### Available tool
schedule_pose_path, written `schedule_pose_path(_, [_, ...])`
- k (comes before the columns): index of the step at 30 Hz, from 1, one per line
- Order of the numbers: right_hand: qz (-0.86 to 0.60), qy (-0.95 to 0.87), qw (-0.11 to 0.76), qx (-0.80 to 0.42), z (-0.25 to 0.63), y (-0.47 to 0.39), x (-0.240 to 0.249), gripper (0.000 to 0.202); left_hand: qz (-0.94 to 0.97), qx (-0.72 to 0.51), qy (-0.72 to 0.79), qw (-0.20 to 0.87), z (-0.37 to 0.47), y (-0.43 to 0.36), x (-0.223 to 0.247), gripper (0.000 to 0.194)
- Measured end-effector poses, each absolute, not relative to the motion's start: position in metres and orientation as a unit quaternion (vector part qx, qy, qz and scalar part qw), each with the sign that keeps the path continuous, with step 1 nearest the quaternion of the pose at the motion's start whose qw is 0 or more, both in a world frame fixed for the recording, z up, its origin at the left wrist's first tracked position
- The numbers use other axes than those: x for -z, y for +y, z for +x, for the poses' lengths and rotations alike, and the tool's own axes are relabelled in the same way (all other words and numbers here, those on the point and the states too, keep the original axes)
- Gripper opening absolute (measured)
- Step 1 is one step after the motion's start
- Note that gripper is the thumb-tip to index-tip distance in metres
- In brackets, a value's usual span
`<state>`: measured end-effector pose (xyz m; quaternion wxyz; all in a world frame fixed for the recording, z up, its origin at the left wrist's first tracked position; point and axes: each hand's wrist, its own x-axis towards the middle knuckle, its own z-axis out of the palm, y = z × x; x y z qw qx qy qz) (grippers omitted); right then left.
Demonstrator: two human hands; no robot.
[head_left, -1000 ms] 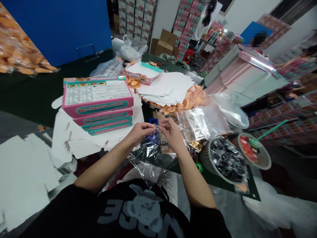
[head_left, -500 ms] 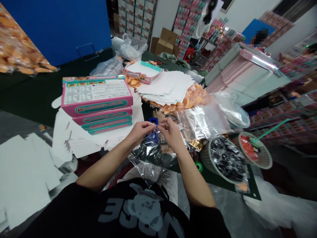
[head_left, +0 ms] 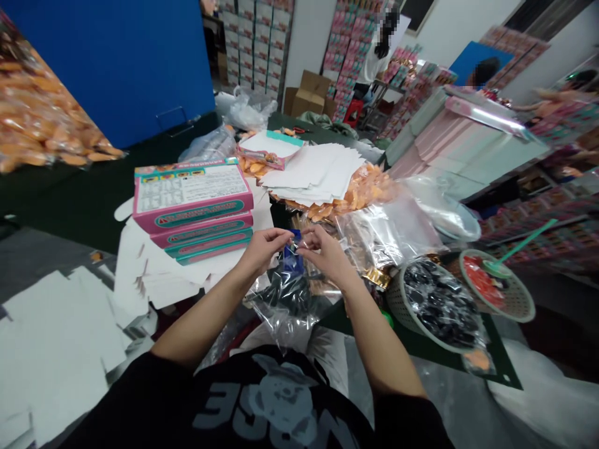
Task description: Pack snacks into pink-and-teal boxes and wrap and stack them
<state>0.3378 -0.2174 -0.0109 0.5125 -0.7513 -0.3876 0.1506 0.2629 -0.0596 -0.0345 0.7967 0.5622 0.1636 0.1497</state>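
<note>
My left hand (head_left: 264,248) and my right hand (head_left: 324,251) meet fingertip to fingertip over the middle of the table. Both are closed in a pinch, and what they grip, if anything, is too small to name. Just beneath the fingertips lies a blue object (head_left: 293,262). Clear plastic bags (head_left: 285,312) spread from it toward my lap. Left of my hands, pink and teal boxes (head_left: 196,193) are stacked on white card sheets. Thin brown sticks (head_left: 322,288) lie by my right hand.
White sheets (head_left: 313,168) lie on bagged orange pieces (head_left: 369,187) beyond my hands. At the right stand a basket of black packets (head_left: 437,305) and a basket with red pieces (head_left: 486,280). A person (head_left: 374,62) is in the background.
The view has shifted slightly, so the boxes and baskets appear lower. My hands remain together over the blue object, with the right fingertips a little farther apart.
</note>
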Motion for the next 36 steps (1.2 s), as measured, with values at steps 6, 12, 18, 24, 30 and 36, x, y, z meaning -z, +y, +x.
schedule_pose_path(6, [-0.761, -0.392, 0.504, -0.121, 0.356, -0.24, -0.01, 0.019, 0.583, -0.243, 0.176, 0.755, 0.267, -0.03, 0.0, 0.038])
schedule_pose_path(12, [-0.734, -0.331, 0.589, -0.077, 0.381, -0.273, -0.017, 0.024, 0.549, -0.349, 0.144, 0.746, 0.273, -0.008, -0.038, 0.034])
schedule_pose_path(18, [-0.63, -0.261, 0.726, -0.082, 0.382, -0.265, -0.023, 0.043, 0.521, -0.394, 0.111, 0.749, 0.284, -0.004, -0.058, 0.031])
schedule_pose_path(24, [-0.571, -0.232, 0.78, -0.113, 0.362, -0.254, -0.031, 0.065, 0.518, -0.4, 0.115, 0.747, 0.286, -0.007, -0.061, 0.034])
schedule_pose_path(30, [-0.553, -0.271, 0.785, -0.065, 0.322, -0.233, -0.016, 0.076, 0.539, -0.407, 0.133, 0.725, 0.308, 0.001, -0.052, 0.039])
schedule_pose_path(36, [-0.67, -0.185, 0.714, 0.08, 0.3, -0.226, -0.017, 0.046, 0.644, -0.402, 0.139, 0.635, 0.31, -0.011, -0.056, 0.037])
